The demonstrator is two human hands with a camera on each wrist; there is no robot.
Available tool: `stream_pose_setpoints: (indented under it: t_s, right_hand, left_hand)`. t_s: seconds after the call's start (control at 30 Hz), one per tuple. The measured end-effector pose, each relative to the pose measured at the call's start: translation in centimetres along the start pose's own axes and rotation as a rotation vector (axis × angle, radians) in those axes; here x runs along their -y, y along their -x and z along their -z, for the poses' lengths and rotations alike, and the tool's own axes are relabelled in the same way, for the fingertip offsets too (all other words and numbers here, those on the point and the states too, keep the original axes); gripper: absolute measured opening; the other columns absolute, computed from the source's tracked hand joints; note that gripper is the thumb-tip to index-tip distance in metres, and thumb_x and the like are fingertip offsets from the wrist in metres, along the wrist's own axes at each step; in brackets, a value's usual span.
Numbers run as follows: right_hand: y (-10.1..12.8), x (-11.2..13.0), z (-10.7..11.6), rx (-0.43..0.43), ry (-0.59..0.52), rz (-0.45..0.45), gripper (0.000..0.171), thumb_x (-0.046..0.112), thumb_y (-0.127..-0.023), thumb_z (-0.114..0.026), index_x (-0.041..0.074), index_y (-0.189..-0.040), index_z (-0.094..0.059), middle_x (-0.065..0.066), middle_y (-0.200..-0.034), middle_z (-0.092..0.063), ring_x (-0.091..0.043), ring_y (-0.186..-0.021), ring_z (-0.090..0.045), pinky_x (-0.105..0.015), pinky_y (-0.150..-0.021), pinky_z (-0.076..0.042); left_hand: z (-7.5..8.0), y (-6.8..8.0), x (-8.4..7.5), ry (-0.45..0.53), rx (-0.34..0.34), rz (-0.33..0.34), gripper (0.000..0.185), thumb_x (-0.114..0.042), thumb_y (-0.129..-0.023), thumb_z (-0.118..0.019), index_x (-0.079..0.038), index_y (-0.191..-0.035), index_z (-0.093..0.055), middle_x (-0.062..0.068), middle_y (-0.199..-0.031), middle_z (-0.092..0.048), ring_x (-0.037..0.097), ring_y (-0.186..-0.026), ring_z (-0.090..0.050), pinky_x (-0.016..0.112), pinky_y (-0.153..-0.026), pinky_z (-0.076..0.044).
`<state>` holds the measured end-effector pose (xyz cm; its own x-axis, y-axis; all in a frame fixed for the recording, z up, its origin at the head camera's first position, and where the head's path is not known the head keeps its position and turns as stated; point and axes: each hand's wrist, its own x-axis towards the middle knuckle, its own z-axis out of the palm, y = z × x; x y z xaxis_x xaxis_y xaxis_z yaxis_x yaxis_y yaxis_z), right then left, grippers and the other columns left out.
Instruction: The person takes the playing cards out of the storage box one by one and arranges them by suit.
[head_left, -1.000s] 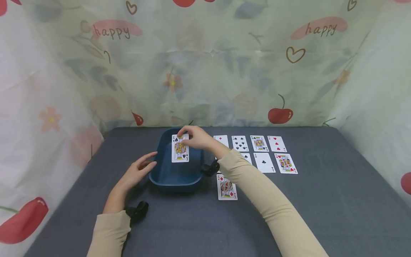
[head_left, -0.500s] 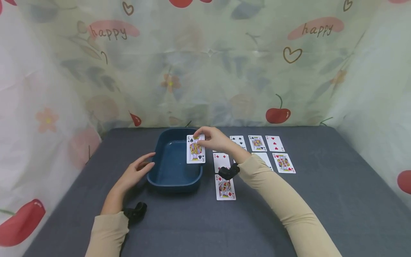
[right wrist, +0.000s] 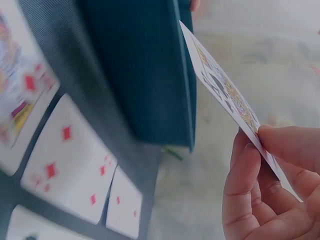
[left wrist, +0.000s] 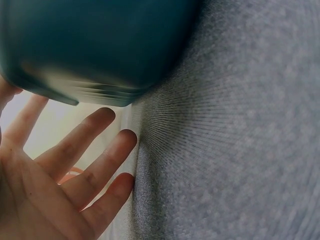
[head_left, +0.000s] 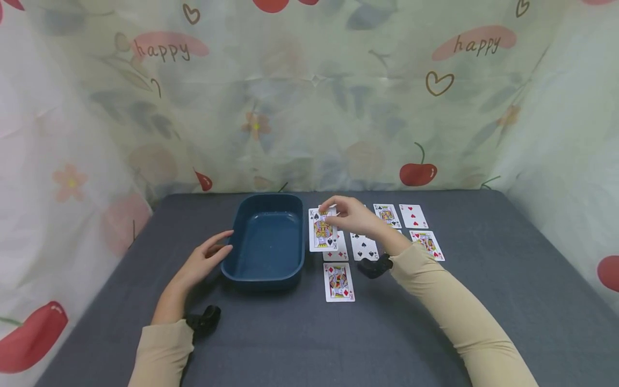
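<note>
My right hand (head_left: 349, 214) pinches a king of spades card (head_left: 322, 230) by its top edge and holds it in the air just right of the dark blue tray (head_left: 240, 257). In the right wrist view the same card (right wrist: 225, 92) is edge-on between thumb and fingers (right wrist: 250, 190), with the tray wall (right wrist: 145, 75) behind it. My left hand (head_left: 205, 258) rests open against the tray's left side, fingers straight (left wrist: 85, 150) beside the tray (left wrist: 100, 45). The tray looks empty.
Face-up cards lie in rows on the grey table (head_left: 290, 338) right of the tray: a king of diamonds (head_left: 339, 282) nearest me, a diamond card (head_left: 338, 252), a spade card (head_left: 364, 248), a face card (head_left: 387, 215), hearts (head_left: 413, 216). A printed curtain surrounds the table.
My right hand has carried the king of spades from above the tray to the right, out past its right rim and over the card rows. The left hand has stayed put.
</note>
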<state>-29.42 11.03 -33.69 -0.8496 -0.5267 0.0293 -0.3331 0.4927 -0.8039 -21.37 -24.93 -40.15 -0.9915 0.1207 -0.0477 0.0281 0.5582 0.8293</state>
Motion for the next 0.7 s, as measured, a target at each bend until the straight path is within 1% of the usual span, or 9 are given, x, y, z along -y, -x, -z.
stream_pose_setpoints:
  t_s: [0.03,0.07,0.17,0.23,0.37,0.47,0.53,0.6,0.7]
  right_hand:
    - [0.3,-0.3,0.2,-0.006,0.005,-0.009,0.026,0.013,-0.089,-0.06,0.012,-0.115,-0.06,-0.008,-0.085,-0.057,-0.023,-0.07,-0.057,-0.034,-0.069,-0.051]
    - [0.7,-0.7,0.4,-0.01,0.008,-0.015,0.026,0.013,-0.089,-0.061,0.012,-0.115,-0.06,-0.006,-0.084,-0.057,-0.021,-0.07,-0.057,-0.035,-0.069,-0.051]
    - [1.6,-1.8,0.9,-0.014,0.012,-0.033,0.026,0.012,-0.089,-0.06,0.01,-0.115,-0.059,-0.008,-0.081,-0.056,-0.019,-0.068,-0.055,-0.034,-0.066,-0.05]
    - [2.3,-2.5,1.2,-0.012,-0.001,-0.051,0.026,0.012,-0.089,-0.061,0.009,-0.115,-0.059,-0.007,-0.086,-0.059,-0.017,-0.07,-0.055,-0.033,-0.068,-0.05]
    - [3.7,-3.9,1.8,-0.003,0.01,-0.066,0.026,0.011,-0.088,-0.062,0.008,-0.114,-0.059,-0.006,-0.077,-0.055,-0.015,-0.068,-0.054,-0.036,-0.07,-0.052]
    - [4.8,-4.9,2.2,0.02,0.028,-0.069,0.026,0.012,-0.088,-0.062,0.007,-0.114,-0.059,-0.003,-0.068,-0.049,-0.017,-0.064,-0.053,-0.036,-0.065,-0.05]
    - [5.5,-5.4,2.3,0.044,0.034,-0.071,0.026,0.012,-0.088,-0.062,0.006,-0.114,-0.058,-0.001,-0.065,-0.047,-0.019,-0.063,-0.052,-0.032,-0.061,-0.047]
    - [6.1,-6.0,2.4,0.078,0.032,-0.064,0.028,0.012,-0.088,-0.062,0.004,-0.114,-0.057,0.0,-0.064,-0.048,-0.018,-0.062,-0.051,-0.03,-0.059,-0.045]
    - [6.8,-6.7,2.3,0.121,0.021,-0.06,0.027,0.012,-0.088,-0.062,0.003,-0.113,-0.056,0.001,-0.065,-0.049,-0.013,-0.06,-0.049,-0.025,-0.058,-0.043]
  left_hand:
    - [0.0,0.0,0.0,-0.001,0.001,-0.006,0.059,-0.049,-0.094,-0.046,-0.021,-0.145,-0.033,0.02,-0.149,-0.032,0.041,-0.133,-0.037,0.06,-0.106,-0.031]
    - [-0.1,0.1,-0.1,-0.014,-0.013,-0.01,0.058,-0.048,-0.094,-0.046,-0.022,-0.145,-0.034,0.02,-0.148,-0.034,0.04,-0.132,-0.039,0.058,-0.104,-0.034]
    - [-0.1,0.2,-0.2,-0.022,-0.013,-0.024,0.058,-0.048,-0.095,-0.046,-0.021,-0.145,-0.033,0.021,-0.148,-0.034,0.04,-0.131,-0.04,0.059,-0.103,-0.035]
    - [-0.2,0.2,-0.1,-0.016,-0.016,-0.019,0.059,-0.048,-0.094,-0.046,-0.021,-0.145,-0.034,0.02,-0.148,-0.034,0.04,-0.132,-0.039,0.059,-0.104,-0.034]
    - [-0.1,0.1,0.1,-0.005,-0.004,-0.01,0.059,-0.046,-0.095,-0.046,-0.019,-0.146,-0.032,0.02,-0.149,-0.032,0.041,-0.134,-0.036,0.06,-0.106,-0.03]
    - [-0.1,0.1,0.1,0.0,-0.006,-0.004,0.057,-0.044,-0.096,-0.046,-0.02,-0.145,-0.032,0.019,-0.15,-0.032,0.04,-0.134,-0.036,0.059,-0.107,-0.03]
    - [-0.1,0.1,0.1,0.0,-0.007,-0.007,0.057,-0.044,-0.096,-0.046,-0.02,-0.145,-0.032,0.018,-0.15,-0.032,0.04,-0.134,-0.037,0.059,-0.107,-0.031]
    - [-0.1,0.1,0.2,-0.001,-0.01,-0.005,0.057,-0.045,-0.095,-0.047,-0.021,-0.145,-0.032,0.018,-0.15,-0.031,0.039,-0.134,-0.037,0.059,-0.107,-0.031]
    - [-0.1,0.1,0.3,-0.005,-0.013,-0.005,0.058,-0.046,-0.095,-0.046,-0.021,-0.145,-0.032,0.018,-0.15,-0.031,0.04,-0.134,-0.036,0.06,-0.106,-0.031]
